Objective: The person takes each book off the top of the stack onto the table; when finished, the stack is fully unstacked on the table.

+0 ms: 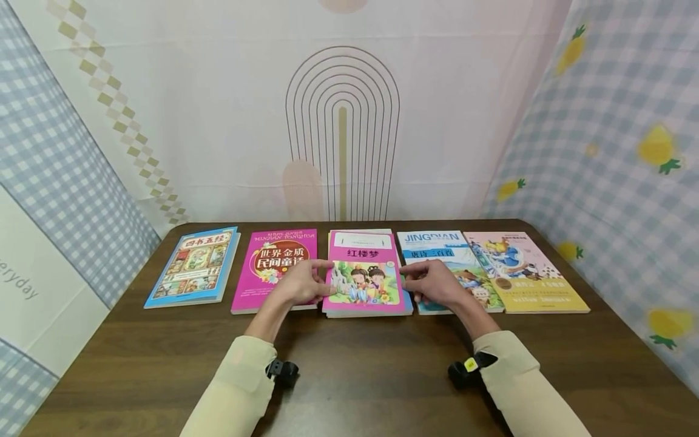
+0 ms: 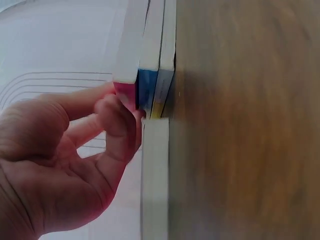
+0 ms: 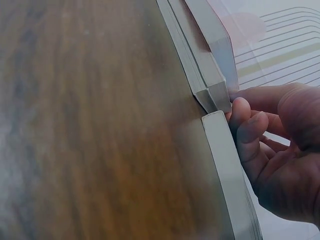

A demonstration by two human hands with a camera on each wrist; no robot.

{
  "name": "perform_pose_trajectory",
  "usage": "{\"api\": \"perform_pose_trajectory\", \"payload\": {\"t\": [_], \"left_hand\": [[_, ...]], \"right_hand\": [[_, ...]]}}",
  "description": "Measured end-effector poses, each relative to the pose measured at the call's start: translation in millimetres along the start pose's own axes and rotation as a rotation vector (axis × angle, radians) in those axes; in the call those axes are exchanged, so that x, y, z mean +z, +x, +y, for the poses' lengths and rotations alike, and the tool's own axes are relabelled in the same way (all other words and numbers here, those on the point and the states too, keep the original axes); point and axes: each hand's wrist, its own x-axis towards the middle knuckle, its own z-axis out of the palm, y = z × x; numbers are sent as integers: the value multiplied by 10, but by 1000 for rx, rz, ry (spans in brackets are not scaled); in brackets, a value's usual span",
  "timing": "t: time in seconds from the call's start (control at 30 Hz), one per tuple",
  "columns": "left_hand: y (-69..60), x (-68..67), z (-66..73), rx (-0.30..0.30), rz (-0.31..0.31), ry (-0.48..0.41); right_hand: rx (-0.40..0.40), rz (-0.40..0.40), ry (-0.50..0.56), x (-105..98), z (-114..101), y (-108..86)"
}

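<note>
A pink book (image 1: 366, 279) with two cartoon figures lies on top of a stack at the centre of the table. The left hand (image 1: 300, 282) grips its left edge, and the right hand (image 1: 434, 282) grips its right edge. In the left wrist view, the left hand (image 2: 75, 150) has curled fingers at the pink spine (image 2: 126, 94), above a blue spine (image 2: 147, 87) and another book. Seen from the right wrist, the right hand (image 3: 285, 150) has its fingertips against the stacked books (image 3: 212, 60); their exact hold on the lower books cannot be told.
A magenta book (image 1: 253, 285) lies left of the stack, partly under the left hand, with a blue-bordered book (image 1: 193, 267) farther left. To the right are a blue and green book (image 1: 480, 279) and a pink and yellow book (image 1: 537, 285). Patterned cloth (image 1: 229, 121) stands behind the table (image 1: 360, 376).
</note>
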Motion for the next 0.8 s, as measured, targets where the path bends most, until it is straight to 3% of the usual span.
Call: {"api": "perform_pose_trajectory", "payload": {"t": [0.33, 0.6, 0.8], "left_hand": [[-32, -103, -27, -8, -105, -16], [-19, -80, -35, -19, -85, -41], [-16, -49, -44, 6, -48, -39]], "right_hand": [[6, -4, -4, 14, 5, 6], [-4, -4, -10, 5, 12, 8], [-6, 1, -3, 5, 16, 0]]}}
